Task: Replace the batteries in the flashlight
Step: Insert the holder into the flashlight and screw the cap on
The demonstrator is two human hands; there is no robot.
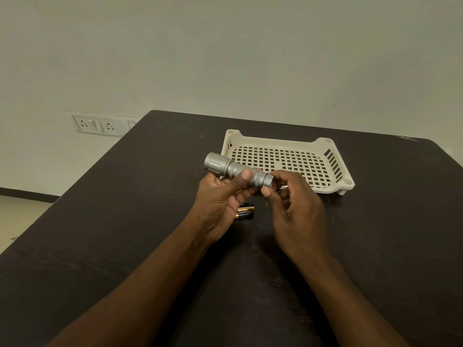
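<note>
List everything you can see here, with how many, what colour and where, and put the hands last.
flashlight: one, silver, held above the table in front of the tray
batteries: at least two, black and copper, on the table below the hands, partly hidden
tray: one, cream, perforated, on the table beyond the hands
table: one, dark brown
wall sockets: one white panel, on the wall at left
left hand: holds the flashlight's body
right hand: pinches the flashlight's tail end

Left hand (220, 196) curled, thumb on top; right hand (290, 199) pinched at fingertips; both forearms extended forward, converging.
</note>
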